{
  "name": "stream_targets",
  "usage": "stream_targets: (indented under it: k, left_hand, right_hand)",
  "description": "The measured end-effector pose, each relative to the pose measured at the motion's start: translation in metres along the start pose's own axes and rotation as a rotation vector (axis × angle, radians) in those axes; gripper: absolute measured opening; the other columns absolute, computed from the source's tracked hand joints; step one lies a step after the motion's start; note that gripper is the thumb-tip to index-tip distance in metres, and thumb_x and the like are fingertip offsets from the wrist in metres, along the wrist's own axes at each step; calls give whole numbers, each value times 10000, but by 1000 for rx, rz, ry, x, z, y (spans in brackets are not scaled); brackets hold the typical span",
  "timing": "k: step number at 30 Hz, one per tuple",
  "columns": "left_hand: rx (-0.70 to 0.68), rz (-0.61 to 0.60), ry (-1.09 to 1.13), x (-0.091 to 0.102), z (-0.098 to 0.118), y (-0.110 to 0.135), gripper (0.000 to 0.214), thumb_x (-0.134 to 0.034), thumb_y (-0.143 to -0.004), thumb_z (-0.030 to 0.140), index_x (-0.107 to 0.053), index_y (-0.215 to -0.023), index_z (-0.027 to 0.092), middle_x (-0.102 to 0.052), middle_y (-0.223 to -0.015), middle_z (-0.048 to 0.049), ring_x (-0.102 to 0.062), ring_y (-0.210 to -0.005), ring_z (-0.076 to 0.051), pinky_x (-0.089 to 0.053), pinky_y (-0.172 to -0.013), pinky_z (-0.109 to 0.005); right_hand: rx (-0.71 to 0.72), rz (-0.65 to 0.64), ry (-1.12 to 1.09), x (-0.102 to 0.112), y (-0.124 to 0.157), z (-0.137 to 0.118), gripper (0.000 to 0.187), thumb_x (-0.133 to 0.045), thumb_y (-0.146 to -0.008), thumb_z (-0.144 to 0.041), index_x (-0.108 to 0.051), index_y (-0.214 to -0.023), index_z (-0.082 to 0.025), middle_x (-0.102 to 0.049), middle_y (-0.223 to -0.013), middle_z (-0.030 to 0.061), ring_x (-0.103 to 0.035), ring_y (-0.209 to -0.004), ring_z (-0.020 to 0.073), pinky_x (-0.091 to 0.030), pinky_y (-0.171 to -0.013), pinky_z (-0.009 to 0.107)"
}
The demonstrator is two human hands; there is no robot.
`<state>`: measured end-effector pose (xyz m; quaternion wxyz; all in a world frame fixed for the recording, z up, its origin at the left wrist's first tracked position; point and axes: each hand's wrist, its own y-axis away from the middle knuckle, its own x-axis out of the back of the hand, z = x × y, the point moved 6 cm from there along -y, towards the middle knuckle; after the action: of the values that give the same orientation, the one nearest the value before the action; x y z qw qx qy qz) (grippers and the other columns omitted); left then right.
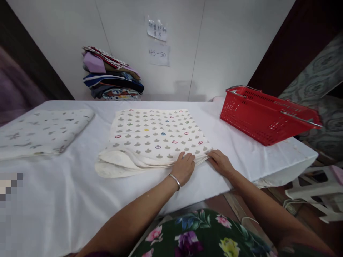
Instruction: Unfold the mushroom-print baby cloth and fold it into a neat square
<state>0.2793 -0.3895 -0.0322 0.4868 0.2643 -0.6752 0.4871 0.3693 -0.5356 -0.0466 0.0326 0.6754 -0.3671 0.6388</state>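
A cream cloth (150, 137) printed with rows of grey motifs and a few red, blue and yellow ones lies folded in layers on the white-covered table. Its near left corner bulges up in loose, curved layers. My left hand (184, 167), with a bracelet at the wrist, has its fingers curled over the near edge, right of the middle; the thumb is hidden. At the near right corner, my right hand (220, 162) pinches the layered edge between thumb and fingers.
Another folded white printed cloth (45, 130) lies on the left. Behind the table, a stack of folded fabrics (112, 76) stands against the wall. A red plastic basket (268, 116) with metal handles sits back right. A white stool (313, 192) is beyond the table's right edge.
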Motion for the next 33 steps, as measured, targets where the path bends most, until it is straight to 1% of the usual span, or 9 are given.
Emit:
stream_targets:
  k: [4,7,9,14,19,25,29,31,33]
  left_hand:
    - [5,13,-8,-3,-1,4,154,-451,-845,86,-589,-823,149,-572,-1063,-80,-497,-986,-204,-359,-897,-397]
    - [-3,-11,2,-8,-1,4,135,-468,-836,80,-583,-822,150,-584,-1004,-73,-517,-893,-192,-381,-836,-374]
    - [-12,-24,16,-11,-1,4,139,-474,-829,68,-582,-818,155,-589,-987,-69,-518,-887,-188,-379,-833,-372]
    - [-26,4,35,-9,0,4,165,-447,-851,79,-583,-834,170,-566,-1095,-69,-486,-993,-198,-366,-854,-384]
    - [-34,-11,28,-9,1,4,144,-463,-848,91,-577,-815,173,-585,-1006,-56,-493,-910,-195,-372,-823,-367]
    - [-2,-11,35,-13,-2,5,125,-478,-832,91,-567,-797,172,-596,-928,-52,-499,-836,-188,-371,-808,-363]
    - [5,-13,54,-14,-3,5,135,-466,-841,104,-571,-792,173,-605,-898,-55,-512,-828,-192,-366,-813,-374]
    - [32,-21,81,-14,-5,5,106,-489,-825,113,-575,-806,172,-614,-895,-53,-521,-837,-195,-364,-816,-378]
    - [91,-36,141,-12,-10,3,76,-528,-792,123,-573,-823,175,-621,-879,-44,-532,-845,-194,-366,-813,-376]
  right_hand:
    - [22,16,43,4,8,-4,212,-437,-901,-251,-578,-1052,-199,-611,-970,89,-542,-896,205,-480,-770,350]
    - [24,9,69,6,16,-7,208,-436,-903,-233,-588,-1035,-183,-611,-972,98,-535,-895,208,-464,-768,349]
    - [20,-11,83,7,18,-8,204,-435,-901,-223,-600,-1012,-177,-610,-974,103,-531,-902,211,-449,-763,346]
    - [4,-97,159,8,13,-12,187,-465,-885,-210,-613,-994,-177,-618,-986,103,-521,-930,226,-387,-759,357]
    - [55,-112,169,5,5,-25,205,-465,-888,-212,-594,-1044,-183,-622,-992,91,-511,-921,220,-341,-767,348]
    - [133,-140,154,-5,-4,-40,199,-466,-891,-215,-592,-1039,-171,-616,-950,85,-504,-882,213,-337,-748,336]
    - [151,-148,142,-7,-4,-44,220,-447,-900,-212,-582,-1068,-168,-612,-957,86,-503,-877,208,-349,-738,329]
    - [147,-156,145,-8,-4,-45,238,-431,-907,-212,-572,-1095,-172,-607,-969,87,-500,-881,206,-355,-732,324]
    - [146,-175,154,-8,-4,-46,252,-416,-916,-213,-563,-1116,-173,-602,-979,87,-496,-887,203,-357,-736,320]
